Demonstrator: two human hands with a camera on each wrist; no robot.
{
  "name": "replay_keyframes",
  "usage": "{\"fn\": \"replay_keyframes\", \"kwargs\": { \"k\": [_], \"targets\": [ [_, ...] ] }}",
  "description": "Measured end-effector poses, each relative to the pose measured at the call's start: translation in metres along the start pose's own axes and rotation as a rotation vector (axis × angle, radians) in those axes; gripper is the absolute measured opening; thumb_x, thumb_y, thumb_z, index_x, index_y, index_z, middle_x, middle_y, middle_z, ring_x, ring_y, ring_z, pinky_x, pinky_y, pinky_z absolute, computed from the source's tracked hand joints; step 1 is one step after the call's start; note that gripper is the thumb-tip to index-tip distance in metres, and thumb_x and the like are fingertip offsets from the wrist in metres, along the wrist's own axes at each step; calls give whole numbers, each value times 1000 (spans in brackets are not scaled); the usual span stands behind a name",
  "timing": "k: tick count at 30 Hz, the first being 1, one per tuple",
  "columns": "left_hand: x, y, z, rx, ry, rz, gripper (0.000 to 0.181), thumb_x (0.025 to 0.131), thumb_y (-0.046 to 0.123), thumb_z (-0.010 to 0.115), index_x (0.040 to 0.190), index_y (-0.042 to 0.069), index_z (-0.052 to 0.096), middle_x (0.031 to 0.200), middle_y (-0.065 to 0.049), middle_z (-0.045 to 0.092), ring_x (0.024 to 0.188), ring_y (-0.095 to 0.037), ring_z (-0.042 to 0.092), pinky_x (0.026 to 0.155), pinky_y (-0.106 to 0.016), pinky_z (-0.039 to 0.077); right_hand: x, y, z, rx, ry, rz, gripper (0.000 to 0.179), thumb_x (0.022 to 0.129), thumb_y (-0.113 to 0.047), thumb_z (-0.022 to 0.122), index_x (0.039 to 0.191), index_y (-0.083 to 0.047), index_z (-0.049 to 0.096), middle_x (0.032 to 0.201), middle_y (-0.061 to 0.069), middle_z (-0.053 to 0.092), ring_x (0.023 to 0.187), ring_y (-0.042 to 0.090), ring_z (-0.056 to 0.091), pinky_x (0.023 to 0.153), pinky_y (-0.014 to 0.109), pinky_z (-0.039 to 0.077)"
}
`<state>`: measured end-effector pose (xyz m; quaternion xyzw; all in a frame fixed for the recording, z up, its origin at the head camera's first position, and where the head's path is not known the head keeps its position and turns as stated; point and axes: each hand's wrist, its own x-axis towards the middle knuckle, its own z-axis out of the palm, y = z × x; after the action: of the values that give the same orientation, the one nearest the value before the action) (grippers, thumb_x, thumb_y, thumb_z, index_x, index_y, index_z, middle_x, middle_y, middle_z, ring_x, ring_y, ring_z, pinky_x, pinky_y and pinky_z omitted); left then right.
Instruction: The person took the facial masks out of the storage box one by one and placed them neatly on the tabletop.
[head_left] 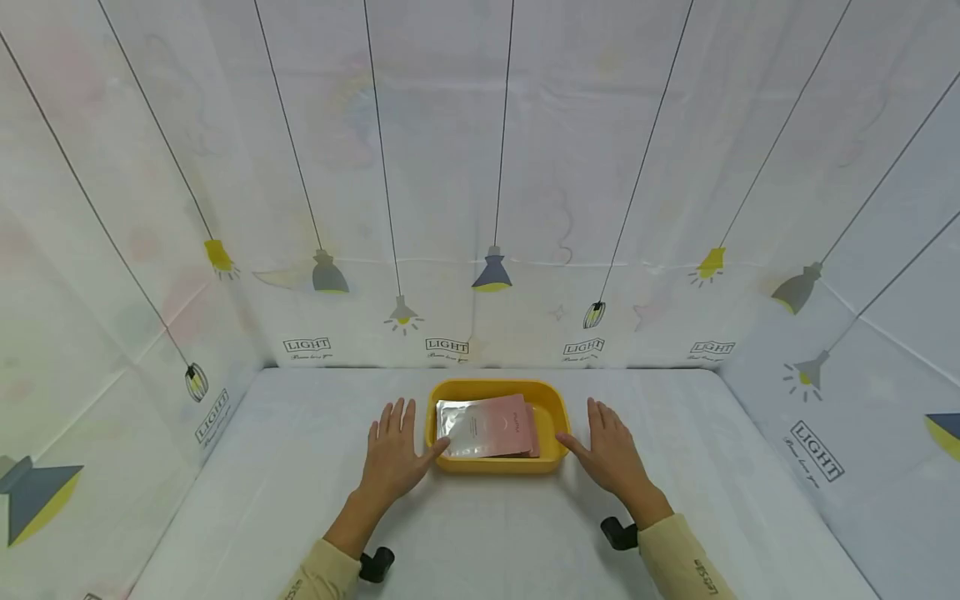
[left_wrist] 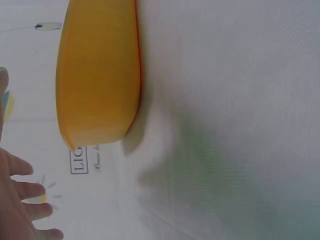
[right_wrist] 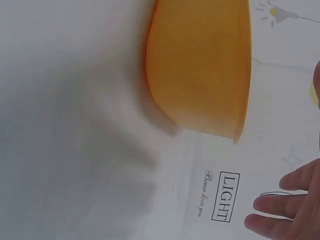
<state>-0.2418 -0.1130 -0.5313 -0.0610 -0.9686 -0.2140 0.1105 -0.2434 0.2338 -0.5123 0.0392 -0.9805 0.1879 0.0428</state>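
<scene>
A yellow oval-cornered tray (head_left: 498, 467) sits on the white table, its outer wall filling much of both wrist views. In it lies a flat pink-and-silver sachet (head_left: 483, 427), with a second pink packet (head_left: 533, 429) partly hidden beneath. My left hand (head_left: 393, 454) hovers at the tray's left end, fingers straight and spread, its thumb overlapping the rim in the head view. On the other side my right hand (head_left: 611, 454) is held likewise, thumb pointing in over the right rim. Neither hand grips anything.
The white-covered table (head_left: 495, 533) extends around the tray. Behind and at both sides hang white curtains (head_left: 480, 167) printed with lamps and "LIGHT" labels. A black wrist camera (head_left: 377, 565) sits on the left wrist, another black camera (head_left: 618, 533) on the right.
</scene>
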Motion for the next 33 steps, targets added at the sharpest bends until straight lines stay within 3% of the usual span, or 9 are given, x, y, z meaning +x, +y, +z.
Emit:
{"fn": "replay_keyframes", "kwargs": {
  "k": [7, 12, 22, 28, 33],
  "targets": [
    [1, -4, 6, -134, 47, 15, 96, 86, 71, 51, 150, 1, 32, 153, -21, 37, 142, -38, 35, 113, -58, 31, 6, 1, 6, 131, -127, 50, 103, 88, -75, 40, 155, -1, 14, 159, 27, 18, 145, 46, 22, 114, 62, 23],
    [2, -5, 10, -246, 64, 15, 92, 86, 64, 58, 149, 0, 34, 151, -22, 39, 139, -39, 38, 111, -56, 35, 9, 4, 12, 216, -163, 89, 103, 88, -76, 39, 155, -2, 14, 160, 27, 17, 146, 46, 21, 115, 62, 21],
    [9, -3, 19, -367, -31, -86, 90, 87, 62, 58, 151, 4, 31, 156, -18, 35, 143, -37, 34, 113, -56, 32, 16, 6, 21, 318, -153, 100, 95, 93, -70, 36, 155, -2, 16, 160, 24, 18, 147, 43, 20, 117, 59, 19],
    [13, -6, 28, -400, -34, -91, 92, 87, 65, 55, 151, 3, 31, 154, -20, 37, 141, -39, 36, 113, -56, 33, 20, 10, 31, 398, -136, 77, 84, 98, -61, 35, 154, 0, 21, 158, 24, 25, 145, 42, 26, 117, 57, 22],
    [16, -9, 36, -439, -42, -86, 85, 90, 54, 59, 150, 1, 30, 153, -22, 37, 141, -40, 36, 113, -56, 32, 21, 7, 36, 425, -122, 79, 76, 102, -52, 37, 153, 2, 22, 156, 25, 29, 141, 42, 33, 114, 57, 29]
  ]
}}
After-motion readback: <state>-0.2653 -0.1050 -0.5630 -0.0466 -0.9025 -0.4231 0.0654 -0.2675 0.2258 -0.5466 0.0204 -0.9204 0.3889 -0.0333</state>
